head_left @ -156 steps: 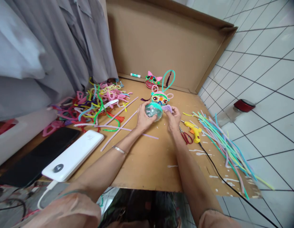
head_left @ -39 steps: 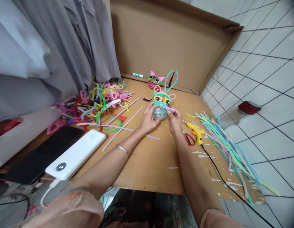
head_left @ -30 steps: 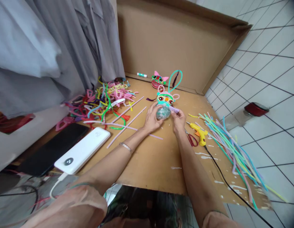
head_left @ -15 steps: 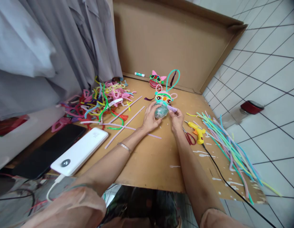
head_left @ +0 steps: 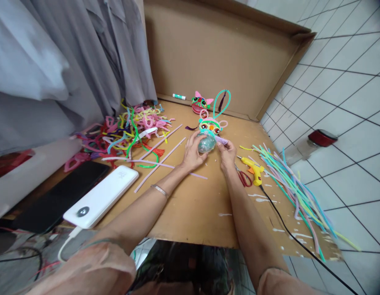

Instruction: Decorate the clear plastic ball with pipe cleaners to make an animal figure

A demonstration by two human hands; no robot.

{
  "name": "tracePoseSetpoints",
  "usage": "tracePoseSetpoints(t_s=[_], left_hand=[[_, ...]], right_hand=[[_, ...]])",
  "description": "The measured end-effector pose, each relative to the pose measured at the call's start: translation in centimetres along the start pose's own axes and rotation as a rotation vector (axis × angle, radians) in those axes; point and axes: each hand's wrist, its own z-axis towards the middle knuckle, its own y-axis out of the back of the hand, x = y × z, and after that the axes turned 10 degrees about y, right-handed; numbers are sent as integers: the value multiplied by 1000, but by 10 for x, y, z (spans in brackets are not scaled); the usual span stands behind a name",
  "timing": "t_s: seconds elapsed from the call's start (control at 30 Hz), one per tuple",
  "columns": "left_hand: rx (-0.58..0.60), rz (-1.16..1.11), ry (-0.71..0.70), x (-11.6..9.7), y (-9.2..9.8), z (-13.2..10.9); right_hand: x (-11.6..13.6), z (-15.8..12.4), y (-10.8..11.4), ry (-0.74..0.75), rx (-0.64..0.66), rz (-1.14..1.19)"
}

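Observation:
My left hand (head_left: 193, 152) is wrapped round the left side of a clear, greenish plastic ball (head_left: 207, 143). The ball belongs to, or sits against, a pipe-cleaner animal head (head_left: 210, 126) with pink loop ears, round eyes and an orange nose; I cannot tell how they join. Between thumb and fingers, my right hand (head_left: 228, 153) pinches a small purple pipe-cleaner piece (head_left: 221, 140) at the ball's right side. A teal loop with a dark tassel (head_left: 222, 102) rises behind the head.
A yellow glue gun (head_left: 253, 169), red-handled scissors (head_left: 245, 178) and straight pipe cleaners (head_left: 292, 192) lie on the right. To the left are tangled pipe cleaners (head_left: 137, 127), a white power bank (head_left: 102, 196) and a black phone (head_left: 62, 196). A red animal head (head_left: 199, 105) stands behind.
The whole view has shifted very slightly. Both hands keep the same hold on the ball and the purple piece.

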Motion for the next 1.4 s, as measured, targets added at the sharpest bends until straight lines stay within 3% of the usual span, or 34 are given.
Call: tracePoseSetpoints(t_s=[0.43, 0.77, 0.93, 1.17, 1.4], left_hand=[[-25, -19, 14, -1, 0, -1], [-96, -37, 111, -5, 8, -5], [-133, -104, 184, -16, 20, -8], [6, -231, 242, -41, 44, -25], [130, -322, 276, -48, 44, -38]], right_hand=[[6, -3, -2, -5, -15, -1], [19, -9, -4, -49, -30, -16], [29, -26, -10, -69, -16, 18], [45, -69, -8, -137, 92, 31], [55, -88, -8, -185, 228, -42]])
